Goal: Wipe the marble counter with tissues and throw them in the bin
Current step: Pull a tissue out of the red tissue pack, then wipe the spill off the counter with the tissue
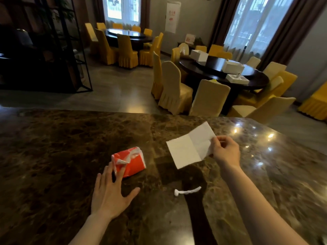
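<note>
A brown marble counter fills the lower part of the view. On it lies a red tissue pack, torn open, with white tissue poking out. My left hand rests flat with fingers spread, its fingertips touching the pack's near edge. My right hand pinches the right edge of a white, creased tissue sheet held above the counter. A white smear of paste lies on the marble between my arms. No bin is in view.
Beyond the counter's far edge are a tiled floor, round dark dining tables with white boxes, and many yellow-covered chairs. A black metal shelf frame stands at the far left.
</note>
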{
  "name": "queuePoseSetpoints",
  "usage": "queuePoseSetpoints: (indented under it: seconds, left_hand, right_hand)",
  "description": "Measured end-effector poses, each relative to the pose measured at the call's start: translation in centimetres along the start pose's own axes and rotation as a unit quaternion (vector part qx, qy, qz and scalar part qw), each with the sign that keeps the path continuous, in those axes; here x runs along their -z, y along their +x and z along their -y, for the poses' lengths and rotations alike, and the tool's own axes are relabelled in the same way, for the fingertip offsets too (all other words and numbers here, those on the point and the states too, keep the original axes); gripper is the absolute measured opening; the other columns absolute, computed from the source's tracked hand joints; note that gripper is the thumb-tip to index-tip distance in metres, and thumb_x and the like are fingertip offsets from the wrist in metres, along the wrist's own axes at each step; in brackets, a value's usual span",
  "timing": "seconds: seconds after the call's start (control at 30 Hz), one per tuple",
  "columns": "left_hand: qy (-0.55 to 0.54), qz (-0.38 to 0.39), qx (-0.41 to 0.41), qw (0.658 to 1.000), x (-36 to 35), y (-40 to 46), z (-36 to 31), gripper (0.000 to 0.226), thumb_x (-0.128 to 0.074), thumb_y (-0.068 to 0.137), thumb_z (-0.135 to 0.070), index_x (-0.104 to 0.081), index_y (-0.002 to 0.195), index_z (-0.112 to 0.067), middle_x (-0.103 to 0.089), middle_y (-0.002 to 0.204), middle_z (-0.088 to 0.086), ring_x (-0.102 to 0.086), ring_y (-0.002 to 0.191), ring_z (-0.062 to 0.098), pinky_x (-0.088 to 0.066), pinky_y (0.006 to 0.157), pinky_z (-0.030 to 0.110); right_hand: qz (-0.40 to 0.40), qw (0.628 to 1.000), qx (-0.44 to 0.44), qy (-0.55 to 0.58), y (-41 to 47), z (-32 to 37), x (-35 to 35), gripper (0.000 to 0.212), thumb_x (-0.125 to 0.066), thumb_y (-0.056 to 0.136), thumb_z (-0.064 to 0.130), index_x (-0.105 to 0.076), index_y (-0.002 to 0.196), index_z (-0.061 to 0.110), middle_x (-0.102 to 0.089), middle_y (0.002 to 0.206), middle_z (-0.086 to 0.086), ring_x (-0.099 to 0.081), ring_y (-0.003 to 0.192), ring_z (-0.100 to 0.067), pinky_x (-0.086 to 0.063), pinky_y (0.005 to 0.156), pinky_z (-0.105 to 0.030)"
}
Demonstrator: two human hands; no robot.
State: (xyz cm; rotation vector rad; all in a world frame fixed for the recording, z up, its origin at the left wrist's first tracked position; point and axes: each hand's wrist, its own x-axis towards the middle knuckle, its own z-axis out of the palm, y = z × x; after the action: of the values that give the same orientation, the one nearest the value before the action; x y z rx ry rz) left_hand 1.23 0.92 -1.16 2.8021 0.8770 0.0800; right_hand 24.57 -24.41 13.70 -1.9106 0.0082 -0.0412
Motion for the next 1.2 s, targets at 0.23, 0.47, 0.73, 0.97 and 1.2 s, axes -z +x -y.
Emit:
queuePoseSetpoints:
  seconds: [0.23, 0.47, 0.73, 0.97, 1.2]
  left_hand:
    - [-0.043, -0.085, -0.033, 0.995, 1.7, -1.3, -3.1, 0.109, -0.023, 0.076, -0.091, 0.002, 0.165, -0.032, 0.022, 0.17, 0.021, 0.018, 0.157, 0.037, -0.008, 0.128, 0.056]
    - [-0.054, -0.115, -0.157, 0.979, 0.5, -2.3, -7.7, 0.081, -0.047, 0.091, -0.071, -0.026, 0.161, -0.039, 0.011, 0.174, 0.011, 0.011, 0.159, 0.03, -0.013, 0.126, 0.057]
    - [0.006, 0.044, -0.056, 0.997, -1.6, -3.6, -7.1, 0.108, 0.011, 0.072, -0.091, 0.01, 0.163, -0.035, 0.017, 0.173, 0.0, 0.021, 0.156, 0.019, 0.006, 0.129, 0.043]
    - [0.015, 0.048, -0.064, 0.997, -1.9, -3.5, -7.0, 0.104, 0.013, 0.075, -0.09, 0.011, 0.163, -0.034, 0.018, 0.172, -0.001, 0.025, 0.155, 0.019, 0.007, 0.129, 0.045]
    - [0.025, 0.044, -0.069, 0.996, -2.7, -3.3, -6.8, 0.104, 0.019, 0.073, -0.089, 0.015, 0.161, -0.035, 0.02, 0.171, -0.001, 0.027, 0.155, 0.019, 0.009, 0.129, 0.046]
  right_hand:
    - [-0.064, 0.975, 0.159, -0.138, -2.9, -3.7, 3.5, 0.006, -0.063, 0.097, 0.02, -0.064, 0.091, 0.021, -0.063, 0.088, 0.002, -0.059, 0.081, -0.013, -0.047, 0.068, -0.032]
    - [0.116, 0.956, 0.183, -0.197, -8.7, -7.9, 0.2, 0.006, -0.064, 0.095, 0.021, -0.064, 0.089, 0.021, -0.066, 0.092, 0.004, -0.062, 0.088, -0.018, -0.05, 0.075, -0.039]
    - [0.132, 0.945, 0.19, -0.23, -11.4, -10.4, -0.1, 0.032, -0.051, 0.102, 0.044, -0.064, 0.126, 0.027, -0.067, 0.126, 0.009, -0.058, 0.117, -0.011, -0.049, 0.098, -0.033]
    - [0.228, 0.866, 0.203, -0.397, -12.3, -12.2, -1.7, 0.052, -0.043, 0.103, 0.048, -0.033, 0.153, 0.04, -0.032, 0.165, -0.002, -0.021, 0.153, -0.03, -0.027, 0.121, -0.044]
    - [0.233, 0.843, 0.235, -0.424, -12.2, -13.7, -2.4, 0.051, -0.031, 0.107, 0.046, -0.029, 0.158, 0.038, -0.013, 0.171, -0.002, -0.005, 0.158, -0.026, -0.004, 0.127, -0.041]
